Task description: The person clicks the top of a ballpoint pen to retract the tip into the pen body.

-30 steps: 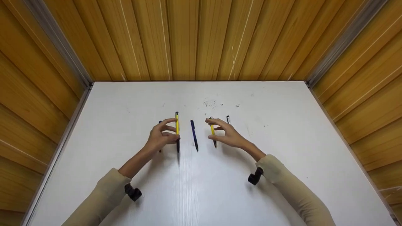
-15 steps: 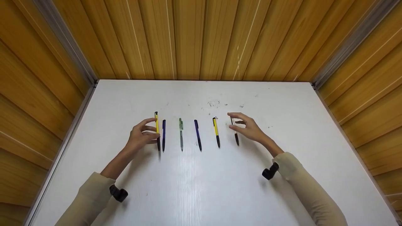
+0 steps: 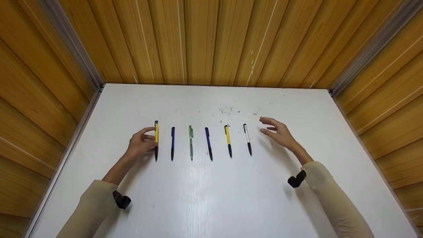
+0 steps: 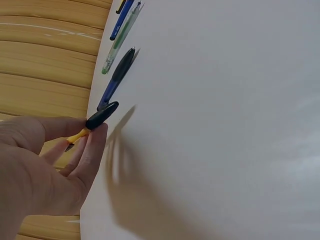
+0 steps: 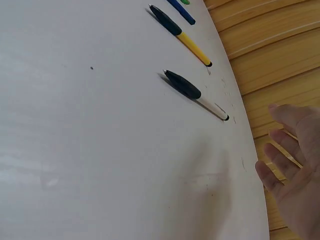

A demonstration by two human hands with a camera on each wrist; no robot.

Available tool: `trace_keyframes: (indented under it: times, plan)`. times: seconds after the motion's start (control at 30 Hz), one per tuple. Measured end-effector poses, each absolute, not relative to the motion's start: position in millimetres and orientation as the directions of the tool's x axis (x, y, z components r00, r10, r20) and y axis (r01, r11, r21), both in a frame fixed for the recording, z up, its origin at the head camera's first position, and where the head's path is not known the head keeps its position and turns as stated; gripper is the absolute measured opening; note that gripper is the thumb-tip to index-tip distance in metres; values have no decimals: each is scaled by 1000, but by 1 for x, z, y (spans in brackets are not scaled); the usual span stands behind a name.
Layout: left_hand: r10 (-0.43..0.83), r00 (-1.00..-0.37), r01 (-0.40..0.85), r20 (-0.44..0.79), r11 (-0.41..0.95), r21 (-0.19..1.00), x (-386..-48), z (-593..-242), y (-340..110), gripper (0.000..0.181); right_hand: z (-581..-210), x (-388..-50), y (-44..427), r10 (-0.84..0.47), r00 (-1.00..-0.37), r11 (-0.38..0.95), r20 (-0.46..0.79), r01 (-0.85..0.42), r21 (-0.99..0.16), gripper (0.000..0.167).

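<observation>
My left hand (image 3: pixel 142 143) pinches a yellow pen (image 3: pixel 156 134) with a black grip between thumb and fingers, at the left end of a row. In the left wrist view that pen (image 4: pixel 102 116) is held just above the white surface, its shadow beside it. To its right lie a dark blue pen (image 3: pixel 173 142), a green clear pen (image 3: pixel 191 142), another blue pen (image 3: pixel 208 142), a second yellow pen (image 3: pixel 228 140) and a white pen (image 3: pixel 247 138) with a black grip. My right hand (image 3: pixel 279 132) hovers right of the white pen, fingers apart, holding nothing.
The pens lie roughly parallel on a white table (image 3: pixel 211 198). Dark smudges (image 3: pixel 226 110) mark the surface behind them. Wood-patterned panels (image 3: pixel 198 43) stand along the back and both sides.
My left hand has carried the yellow pen leftward past the blue pen, uncovering the green one. My right hand has moved right from the second yellow pen, past the white pen, which it let go.
</observation>
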State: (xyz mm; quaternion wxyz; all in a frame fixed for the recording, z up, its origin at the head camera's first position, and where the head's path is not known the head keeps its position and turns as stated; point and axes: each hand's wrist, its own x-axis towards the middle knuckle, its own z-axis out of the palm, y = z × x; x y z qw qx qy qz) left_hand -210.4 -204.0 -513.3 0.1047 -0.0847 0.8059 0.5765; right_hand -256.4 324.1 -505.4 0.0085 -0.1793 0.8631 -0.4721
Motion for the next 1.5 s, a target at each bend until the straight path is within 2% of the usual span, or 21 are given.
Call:
trace_keyframes:
  times: [0.37,0.57,0.67,0.9,1.17,1.33,1.5]
  plan:
    - [-21,-971,-225,-239,424,877,-219,-518,-203,61,-513,-250,338,-262,-955,506,142,-261,-822,47]
    - [48,-975,-161,-216,519,840,-221,-517,-205,54,-489,-237,327,-265,-956,499,125,-247,-830,45]
    - [64,-978,-135,-199,534,835,-220,-517,-206,50,-495,-241,332,-268,-955,504,129,-253,-826,46]
    - [53,-981,-140,-188,481,866,-218,-519,-209,46,-516,-246,353,-252,-960,508,125,-241,-827,49]
    - [10,-990,-124,-143,435,892,-214,-515,-209,41,-499,-231,357,-241,-964,502,112,-222,-836,49]
    - [72,-991,-79,-116,387,919,-216,-510,-198,42,-486,-224,356,-236,-968,515,90,-203,-833,49]
    - [143,-983,-54,-114,366,929,-220,-511,-184,45,-503,-230,363,-227,-967,503,115,-218,-836,49]
